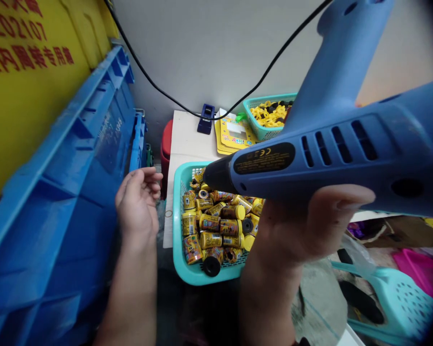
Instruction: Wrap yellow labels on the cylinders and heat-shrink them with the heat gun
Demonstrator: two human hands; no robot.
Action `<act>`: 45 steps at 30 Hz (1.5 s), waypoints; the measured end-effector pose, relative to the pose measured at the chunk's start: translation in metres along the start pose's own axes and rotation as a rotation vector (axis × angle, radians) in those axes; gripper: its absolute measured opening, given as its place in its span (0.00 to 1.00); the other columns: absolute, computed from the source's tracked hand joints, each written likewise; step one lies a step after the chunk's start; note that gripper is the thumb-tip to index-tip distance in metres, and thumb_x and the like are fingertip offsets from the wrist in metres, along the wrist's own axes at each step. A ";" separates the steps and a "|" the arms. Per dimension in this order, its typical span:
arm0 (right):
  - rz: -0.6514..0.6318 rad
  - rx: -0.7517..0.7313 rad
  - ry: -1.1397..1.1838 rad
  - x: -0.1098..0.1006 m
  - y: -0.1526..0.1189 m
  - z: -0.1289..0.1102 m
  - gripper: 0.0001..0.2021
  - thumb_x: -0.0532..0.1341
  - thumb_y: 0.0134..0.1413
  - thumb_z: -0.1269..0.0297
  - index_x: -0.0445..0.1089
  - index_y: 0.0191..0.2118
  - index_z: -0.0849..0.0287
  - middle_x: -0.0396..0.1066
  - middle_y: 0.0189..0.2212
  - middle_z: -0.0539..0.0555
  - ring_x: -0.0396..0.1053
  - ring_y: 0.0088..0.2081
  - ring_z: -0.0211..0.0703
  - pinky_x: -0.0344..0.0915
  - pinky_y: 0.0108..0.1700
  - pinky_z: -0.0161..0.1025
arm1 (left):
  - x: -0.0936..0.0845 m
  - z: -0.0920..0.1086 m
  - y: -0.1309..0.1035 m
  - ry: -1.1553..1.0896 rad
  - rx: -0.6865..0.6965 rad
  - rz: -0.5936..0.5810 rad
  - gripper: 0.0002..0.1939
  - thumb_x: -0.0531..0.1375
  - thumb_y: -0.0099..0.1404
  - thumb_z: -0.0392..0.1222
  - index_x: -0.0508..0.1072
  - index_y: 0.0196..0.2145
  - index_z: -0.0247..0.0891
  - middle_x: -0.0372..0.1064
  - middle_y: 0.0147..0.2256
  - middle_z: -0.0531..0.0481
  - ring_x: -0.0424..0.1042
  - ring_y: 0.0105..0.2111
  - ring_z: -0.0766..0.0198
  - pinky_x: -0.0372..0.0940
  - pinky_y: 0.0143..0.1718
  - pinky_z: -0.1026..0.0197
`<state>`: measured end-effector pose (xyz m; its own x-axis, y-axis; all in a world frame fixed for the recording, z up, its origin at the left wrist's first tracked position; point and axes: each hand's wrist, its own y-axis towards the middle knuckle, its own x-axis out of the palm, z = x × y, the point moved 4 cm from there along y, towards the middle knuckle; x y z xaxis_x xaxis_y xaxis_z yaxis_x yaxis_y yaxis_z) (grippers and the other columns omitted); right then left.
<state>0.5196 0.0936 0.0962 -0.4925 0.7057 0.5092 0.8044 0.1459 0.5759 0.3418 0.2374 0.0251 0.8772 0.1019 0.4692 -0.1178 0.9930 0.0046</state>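
Observation:
My right hand [292, 230] is wrapped around the body of a blue gun-shaped power tool [332, 149], with the thumb along its side. The tool's handle points up, and its black tapered tip [218, 175] points left over a turquoise basket [178, 226]. Small yellow printed jars [210, 222] fill the basket, some with yellow lids and some with black ones. My left hand [139, 204] hovers left of the basket, its fingers loosely curled and apart, with nothing visible in it. The tool and my right hand hide the basket's right side.
Blue crates [90, 178] and a yellow one [32, 96] stand close on the left. A black cable [159, 90] hangs across the wall. On the table [183, 129] are yellow cards [234, 134] and another basket [263, 130] of yellow and black parts. A turquoise stool [400, 293] stands at lower right.

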 end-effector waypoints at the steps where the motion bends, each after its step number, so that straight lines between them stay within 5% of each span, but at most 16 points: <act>1: 0.013 -0.003 0.030 0.002 0.000 0.000 0.37 0.67 0.46 0.42 0.64 0.60 0.52 0.64 0.53 0.51 0.61 0.61 0.46 0.61 0.66 0.53 | -0.001 0.000 0.001 0.000 0.000 -0.002 0.07 0.63 0.51 0.43 0.77 0.26 0.36 0.72 0.23 0.50 0.63 0.20 0.71 0.54 0.18 0.71; 7: 0.072 -0.017 0.092 0.003 0.001 -0.002 0.36 0.69 0.45 0.46 0.64 0.60 0.49 0.61 0.57 0.46 0.58 0.63 0.46 0.59 0.69 0.53 | -0.008 -0.001 0.008 -0.003 -0.009 0.000 0.07 0.64 0.50 0.43 0.76 0.26 0.36 0.72 0.23 0.50 0.63 0.20 0.71 0.53 0.18 0.71; 12: -0.015 0.068 0.122 0.002 0.004 -0.009 0.42 0.69 0.44 0.45 0.55 0.65 0.41 0.60 0.57 0.44 0.55 0.65 0.47 0.57 0.70 0.54 | -0.006 0.000 0.006 -0.005 0.007 -0.007 0.07 0.63 0.51 0.42 0.76 0.26 0.36 0.72 0.23 0.49 0.63 0.20 0.71 0.53 0.18 0.70; 15: -0.110 0.088 0.112 0.003 0.007 -0.013 0.44 0.68 0.47 0.45 0.52 0.67 0.48 0.60 0.57 0.50 0.55 0.65 0.48 0.58 0.68 0.54 | -0.003 0.001 0.002 -0.001 0.015 -0.004 0.07 0.63 0.52 0.43 0.76 0.25 0.36 0.71 0.23 0.50 0.63 0.21 0.71 0.53 0.19 0.70; 30: -0.056 0.051 0.107 0.006 0.002 -0.009 0.33 0.66 0.49 0.46 0.66 0.59 0.55 0.65 0.51 0.54 0.61 0.62 0.46 0.58 0.67 0.52 | -0.001 0.001 -0.002 0.020 0.002 0.021 0.06 0.61 0.52 0.42 0.76 0.25 0.37 0.71 0.23 0.49 0.63 0.21 0.71 0.53 0.19 0.70; 40: -0.063 0.076 0.056 -0.002 -0.004 -0.003 0.32 0.62 0.55 0.48 0.62 0.62 0.55 0.68 0.48 0.53 0.65 0.58 0.42 0.58 0.68 0.50 | 0.004 0.002 -0.011 0.028 0.003 0.012 0.06 0.62 0.53 0.42 0.75 0.26 0.37 0.71 0.24 0.49 0.63 0.21 0.71 0.53 0.19 0.70; 45: -0.018 0.036 0.049 -0.001 0.000 -0.011 0.28 0.66 0.51 0.51 0.69 0.55 0.61 0.66 0.52 0.53 0.59 0.63 0.44 0.53 0.71 0.51 | -0.002 0.007 -0.011 0.276 0.177 -0.004 0.09 0.59 0.59 0.44 0.77 0.29 0.39 0.74 0.28 0.49 0.66 0.25 0.68 0.58 0.23 0.67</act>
<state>0.5164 0.0853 0.1032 -0.5219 0.6680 0.5306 0.8065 0.1838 0.5619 0.3382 0.2256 0.0307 0.9680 0.1343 0.2118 -0.1719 0.9703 0.1703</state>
